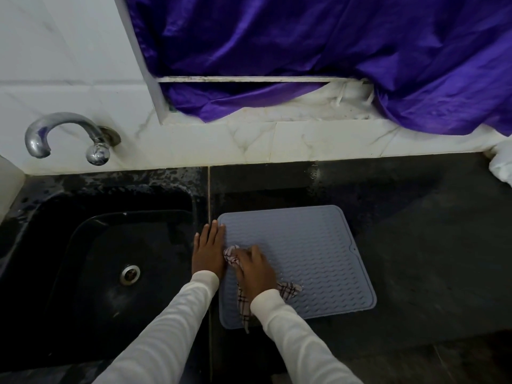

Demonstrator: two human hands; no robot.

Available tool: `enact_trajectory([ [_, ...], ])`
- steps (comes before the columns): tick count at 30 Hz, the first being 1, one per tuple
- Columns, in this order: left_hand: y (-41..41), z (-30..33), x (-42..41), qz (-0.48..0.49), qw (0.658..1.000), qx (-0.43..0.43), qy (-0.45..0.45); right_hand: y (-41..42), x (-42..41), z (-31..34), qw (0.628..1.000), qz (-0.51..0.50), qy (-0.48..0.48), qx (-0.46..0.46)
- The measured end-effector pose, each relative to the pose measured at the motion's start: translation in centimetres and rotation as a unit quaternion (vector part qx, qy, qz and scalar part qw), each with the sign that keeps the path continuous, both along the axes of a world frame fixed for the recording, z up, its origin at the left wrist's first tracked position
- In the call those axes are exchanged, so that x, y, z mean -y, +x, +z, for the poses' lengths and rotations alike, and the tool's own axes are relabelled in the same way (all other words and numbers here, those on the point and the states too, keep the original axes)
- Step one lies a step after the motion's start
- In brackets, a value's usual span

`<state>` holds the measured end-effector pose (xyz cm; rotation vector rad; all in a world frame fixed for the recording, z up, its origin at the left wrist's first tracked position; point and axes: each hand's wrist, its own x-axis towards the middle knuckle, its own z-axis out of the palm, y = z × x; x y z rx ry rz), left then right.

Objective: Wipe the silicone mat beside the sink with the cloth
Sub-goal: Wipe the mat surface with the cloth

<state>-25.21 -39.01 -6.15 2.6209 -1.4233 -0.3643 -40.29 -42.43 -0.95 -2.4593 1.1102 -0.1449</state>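
A grey-blue ribbed silicone mat [313, 253] lies flat on the dark counter just right of the sink. My right hand [256, 271] grips a bunched white cloth with dark checks [231, 254] and presses it onto the mat's left part; loose ends of the cloth trail out beside my wrist. My left hand [209, 250] lies flat with straight fingers on the mat's left edge and the counter strip beside it.
A black sink [83, 245] with a metal drain [129, 274] is on the left, a chrome tap [63, 134] above it. Behind the counter [429, 245] runs a white marble ledge [277, 142] with purple fabric [332, 51] hanging over it. A white object [501, 164] sits far right.
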Motion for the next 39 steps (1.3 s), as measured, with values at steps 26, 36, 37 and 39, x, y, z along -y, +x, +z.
enact_trajectory([
  [26,-0.4,-1.2,-0.3,0.032,0.998,-0.002,-0.062,-15.2,14.1,-1.6,0.962,-0.218,-0.078,-0.143],
  [36,-0.5,-1.2,-0.2,0.033,0.998,0.001,-0.057,-17.6,17.4,-1.8,0.941,-0.313,-0.079,-0.105],
  [37,-0.4,-1.2,-0.2,0.032,0.998,0.002,-0.057,-17.6,17.4,-1.7,0.942,-0.309,-0.074,-0.111],
  [39,-0.4,-1.2,-0.2,0.033,0.998,0.0,-0.054,-17.4,17.5,-1.3,0.942,-0.303,-0.067,-0.126],
])
